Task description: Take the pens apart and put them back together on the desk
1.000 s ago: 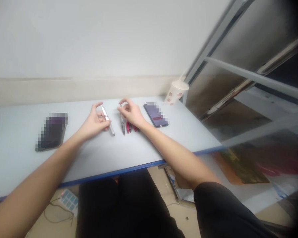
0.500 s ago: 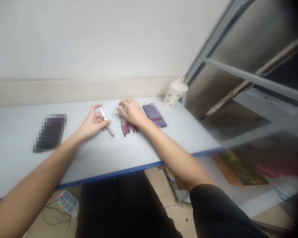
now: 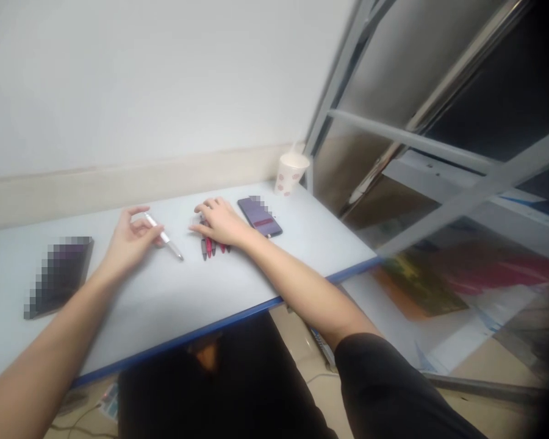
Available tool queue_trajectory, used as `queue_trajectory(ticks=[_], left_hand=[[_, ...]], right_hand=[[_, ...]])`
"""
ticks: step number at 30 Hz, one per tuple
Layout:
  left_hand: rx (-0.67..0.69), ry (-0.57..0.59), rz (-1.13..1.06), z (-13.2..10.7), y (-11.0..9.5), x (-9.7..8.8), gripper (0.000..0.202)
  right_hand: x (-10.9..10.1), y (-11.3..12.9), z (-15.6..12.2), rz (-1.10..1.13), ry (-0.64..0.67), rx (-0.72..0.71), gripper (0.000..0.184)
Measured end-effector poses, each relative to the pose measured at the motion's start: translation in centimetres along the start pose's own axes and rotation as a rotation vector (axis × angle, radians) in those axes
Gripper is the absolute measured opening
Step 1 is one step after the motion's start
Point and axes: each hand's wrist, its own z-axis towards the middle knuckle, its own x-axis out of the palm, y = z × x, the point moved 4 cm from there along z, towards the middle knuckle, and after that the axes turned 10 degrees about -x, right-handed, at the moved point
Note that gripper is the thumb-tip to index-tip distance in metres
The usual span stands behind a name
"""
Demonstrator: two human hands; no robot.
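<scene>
Our left hand (image 3: 130, 241) pinching a white pen (image 3: 165, 239), our right hand (image 3: 222, 222) spread over red and dark pens (image 3: 209, 247), a phone (image 3: 260, 217) just beside it, a paper cup (image 3: 293, 174) beyond

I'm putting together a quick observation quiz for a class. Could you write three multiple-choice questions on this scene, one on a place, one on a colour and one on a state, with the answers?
1. Where is the paper cup?
A) On the floor
B) On the far corner of the table
C) In a hand

2. What colour is the table's front edge?
A) Red
B) Green
C) Blue

3. What is the left hand doing?
A) Holding a white pen
B) Gripping the cup
C) Resting empty on the table

Answers:
1. B, it stands on the tabletop's far corner.
2. C, a blue strip runs along it.
3. A, the pen sits between its fingers.
</scene>
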Motion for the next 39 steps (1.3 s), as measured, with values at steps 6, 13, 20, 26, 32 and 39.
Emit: queue_trajectory(ticks=[6, 13, 20, 26, 32, 39], left_hand=[[0.016, -0.081, -0.112, 0.0, -0.1, -0.6, 0.050], [0.152, -0.107, 0.166, 0.3, -0.2, -0.5, 0.038], [0.325, -0.057, 0.585, -0.9, -0.7, -0.1, 0.029], [0.435, 0.014, 0.705, -1.4, -0.7, 0.1, 0.033], [0.512, 0.031, 0.892, -1.2, -0.7, -0.1, 0.045], [0.795, -0.006, 1.286, -2.1, -0.3, 1.6, 0.056]], right_hand=[[0.6, 2.8, -0.4, 0.575, 0.140, 0.046, 0.045], [0.1, 2.3, -0.3, 0.782, -0.100, 0.196, 0.046], [0.8, 1.3, -0.3, 1.029, -0.108, 0.384, 0.069], [1.5, 1.6, -0.2, 1.250, -0.014, 0.391, 0.071], [1.1, 1.3, -0.5, 1.256, 0.055, 0.375, 0.060], [0.8, 0.6, -0.6, 1.247, 0.167, 0.397, 0.054]])
